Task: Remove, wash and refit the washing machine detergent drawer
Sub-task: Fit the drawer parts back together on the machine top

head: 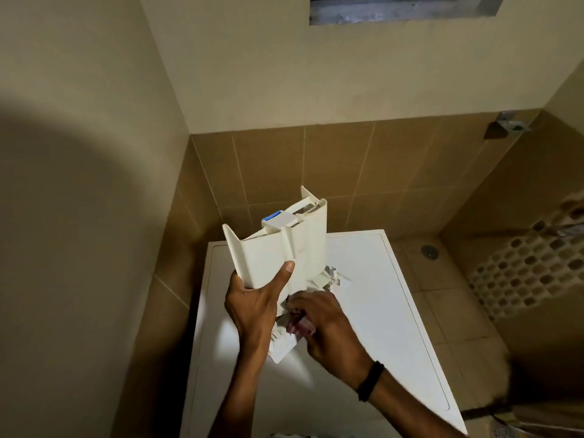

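Left hand: from my remote seat I see it wrapped round the detergent drawer's lower left edge, thumb flat on the pale underside.
Right hand: curled round a pinkish cloth, pressed against the drawer's bottom end. Black wristband on that wrist.
Drawer: stood on end, nearly upright, over the left half of the washing machine top, blue tab near its upper end.
Machine top: white, tucked into the tiled corner.
Loose bit: small white plastic piece just right of the drawer; can't tell if it's attached.
Floor: drain right of the machine's back corner.
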